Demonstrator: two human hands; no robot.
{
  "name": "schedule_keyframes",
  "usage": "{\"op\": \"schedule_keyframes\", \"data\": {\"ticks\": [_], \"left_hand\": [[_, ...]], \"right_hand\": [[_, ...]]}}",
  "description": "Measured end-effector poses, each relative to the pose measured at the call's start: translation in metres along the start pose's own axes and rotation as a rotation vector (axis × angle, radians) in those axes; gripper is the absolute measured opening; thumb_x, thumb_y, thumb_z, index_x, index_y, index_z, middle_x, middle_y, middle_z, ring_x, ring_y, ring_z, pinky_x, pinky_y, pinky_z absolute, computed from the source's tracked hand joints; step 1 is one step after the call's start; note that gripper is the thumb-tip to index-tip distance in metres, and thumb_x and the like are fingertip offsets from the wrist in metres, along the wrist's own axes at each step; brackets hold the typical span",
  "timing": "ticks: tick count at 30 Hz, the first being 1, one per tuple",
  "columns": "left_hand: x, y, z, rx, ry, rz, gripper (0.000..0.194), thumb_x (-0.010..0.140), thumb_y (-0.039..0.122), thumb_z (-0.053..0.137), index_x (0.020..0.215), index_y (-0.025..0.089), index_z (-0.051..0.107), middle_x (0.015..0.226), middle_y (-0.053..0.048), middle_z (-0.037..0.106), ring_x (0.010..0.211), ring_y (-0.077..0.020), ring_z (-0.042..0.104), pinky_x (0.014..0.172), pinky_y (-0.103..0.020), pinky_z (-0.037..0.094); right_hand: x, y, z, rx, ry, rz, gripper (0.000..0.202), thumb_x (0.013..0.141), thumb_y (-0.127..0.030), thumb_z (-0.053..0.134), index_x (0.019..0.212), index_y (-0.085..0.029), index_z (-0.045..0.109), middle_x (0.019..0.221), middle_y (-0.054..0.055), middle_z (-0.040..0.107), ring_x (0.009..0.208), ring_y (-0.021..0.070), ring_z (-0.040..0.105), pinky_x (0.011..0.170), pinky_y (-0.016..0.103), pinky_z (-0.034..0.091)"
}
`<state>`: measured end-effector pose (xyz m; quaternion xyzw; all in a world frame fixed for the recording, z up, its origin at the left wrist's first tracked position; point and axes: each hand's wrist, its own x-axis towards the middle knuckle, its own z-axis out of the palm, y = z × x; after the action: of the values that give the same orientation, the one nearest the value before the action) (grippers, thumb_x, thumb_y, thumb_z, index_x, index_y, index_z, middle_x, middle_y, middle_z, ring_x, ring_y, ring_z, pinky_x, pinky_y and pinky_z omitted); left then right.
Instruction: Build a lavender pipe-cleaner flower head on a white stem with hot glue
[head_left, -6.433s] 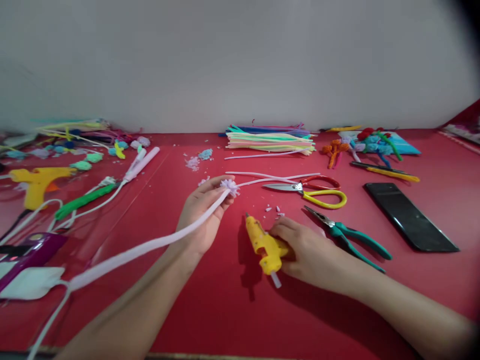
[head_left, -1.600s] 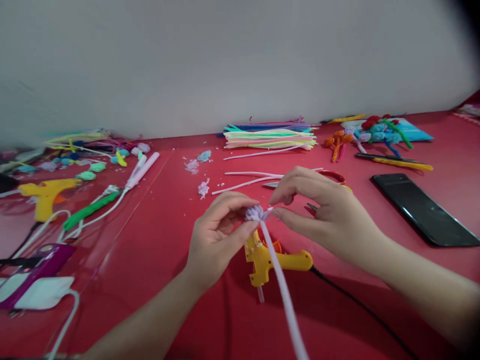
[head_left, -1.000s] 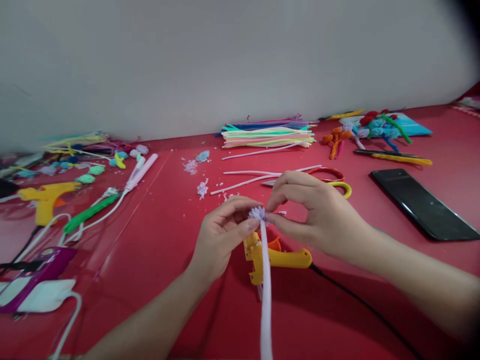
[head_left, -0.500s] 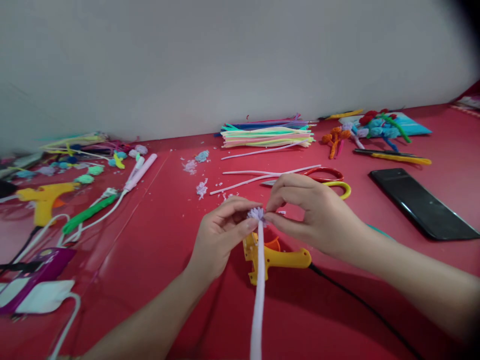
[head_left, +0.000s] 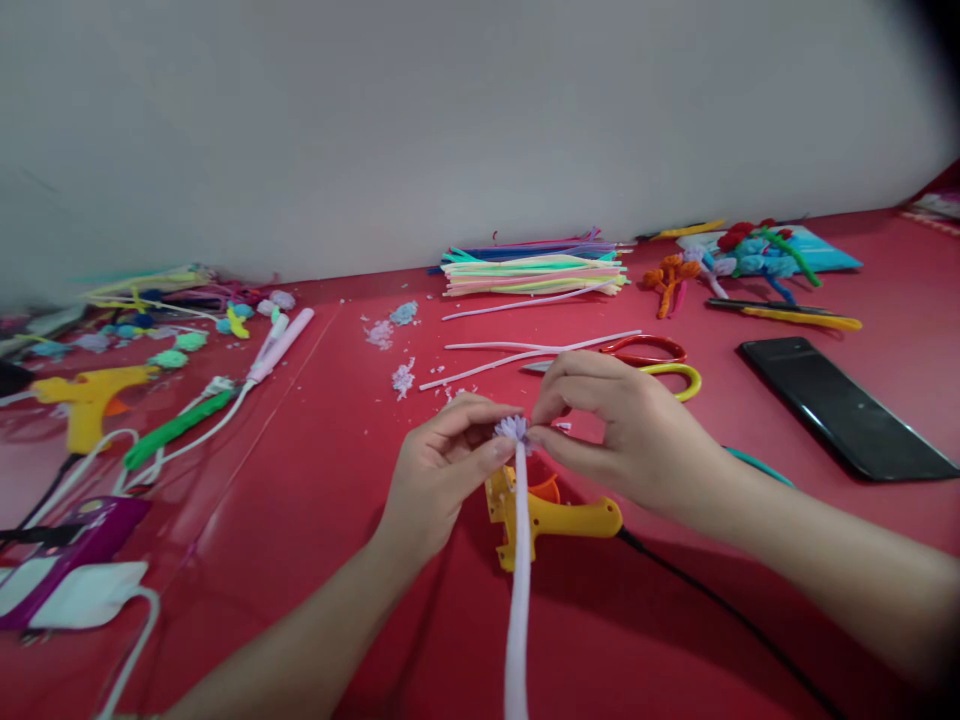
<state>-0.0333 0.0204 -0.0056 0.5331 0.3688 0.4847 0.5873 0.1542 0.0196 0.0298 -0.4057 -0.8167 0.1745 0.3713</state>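
A small light-purple fluffy flower (head_left: 511,429) sits at the top of a long pale lilac stem (head_left: 518,590) that runs down to the bottom edge. My left hand (head_left: 442,470) pinches the flower from the left between thumb and fingers. From the right, my right hand (head_left: 622,425) holds the flower's other edge between thumb and index finger. Behind the stem lies a yellow glue gun (head_left: 574,517) with an orange trigger, its black cable running right. The exact fingertip contact is small and partly hidden.
Pipe cleaners (head_left: 536,272) lie by the wall. Scissors (head_left: 675,378) rest behind my right hand, and a black phone (head_left: 844,405) lies at the right. Another glue gun (head_left: 90,400), cables and a pink tool (head_left: 281,345) fill the left. Fluff scraps (head_left: 403,378) dot the table (head_left: 300,520).
The right hand has shifted very slightly, and more of a teal curved item shows behind the right forearm. Both hands keep their hold on the flower.
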Motion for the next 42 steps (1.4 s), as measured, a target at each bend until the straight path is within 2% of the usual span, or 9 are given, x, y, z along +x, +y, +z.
{"op": "schedule_keyframes", "data": {"ticks": [6,20,25,30,33,37,42], "left_hand": [[0.000,0.000,0.000,0.006,0.016,-0.003,0.017,0.072,0.018,0.074,0.089,0.021,0.075,0.088,-0.004,0.063,0.081,-0.0156,0.060,0.075,-0.026,0.050],[0.001,-0.004,-0.003,0.021,-0.036,0.037,0.018,0.076,0.015,0.071,0.093,0.022,0.074,0.090,-0.002,0.061,0.082,-0.0124,0.060,0.076,-0.022,0.049],[0.001,-0.001,0.001,-0.045,-0.008,-0.007,0.017,0.073,0.016,0.073,0.089,0.023,0.075,0.087,-0.001,0.064,0.080,-0.0115,0.060,0.075,-0.021,0.049],[0.000,0.009,0.008,-0.114,0.081,-0.129,0.016,0.066,0.017,0.078,0.081,0.021,0.076,0.081,-0.002,0.068,0.069,-0.0122,0.061,0.064,-0.022,0.049],[0.001,0.012,0.009,-0.109,0.116,-0.189,0.018,0.064,0.018,0.079,0.082,0.018,0.076,0.078,-0.003,0.069,0.065,-0.0131,0.062,0.061,-0.022,0.049],[0.002,0.011,0.007,-0.116,0.128,-0.197,0.018,0.063,0.018,0.079,0.080,0.018,0.076,0.078,-0.003,0.069,0.068,-0.0135,0.063,0.063,-0.022,0.050],[0.002,0.006,0.006,-0.122,0.070,-0.163,0.016,0.065,0.018,0.078,0.081,0.020,0.076,0.080,-0.002,0.068,0.067,-0.0121,0.063,0.064,-0.022,0.051]], "right_hand": [[-0.001,0.000,0.001,-0.001,-0.011,0.007,0.008,0.082,-0.017,0.062,0.074,-0.019,0.060,0.078,0.003,0.062,0.076,0.0164,0.056,0.072,0.030,0.043],[-0.001,0.002,0.003,0.014,0.003,-0.003,0.007,0.082,-0.016,0.062,0.075,-0.016,0.062,0.077,0.003,0.061,0.076,0.0149,0.054,0.072,0.029,0.042],[-0.002,0.001,0.000,0.013,0.011,0.002,0.007,0.082,-0.017,0.063,0.075,-0.015,0.063,0.078,0.003,0.061,0.076,0.0146,0.054,0.072,0.028,0.042],[0.001,-0.003,-0.009,0.068,0.015,0.079,0.006,0.082,-0.016,0.061,0.077,-0.016,0.064,0.080,0.002,0.060,0.074,0.0115,0.055,0.066,0.024,0.043],[0.001,-0.003,-0.011,0.053,0.024,0.071,0.005,0.080,-0.013,0.062,0.079,-0.017,0.065,0.083,0.001,0.061,0.077,0.0114,0.055,0.067,0.024,0.043],[-0.001,-0.002,-0.008,0.026,0.018,0.018,0.005,0.078,-0.013,0.064,0.080,-0.017,0.064,0.083,0.001,0.061,0.080,0.0134,0.055,0.073,0.028,0.042],[-0.001,-0.002,-0.004,-0.002,0.012,-0.014,0.001,0.080,-0.016,0.063,0.079,-0.016,0.063,0.082,0.002,0.061,0.079,0.0151,0.055,0.072,0.031,0.041]]}}
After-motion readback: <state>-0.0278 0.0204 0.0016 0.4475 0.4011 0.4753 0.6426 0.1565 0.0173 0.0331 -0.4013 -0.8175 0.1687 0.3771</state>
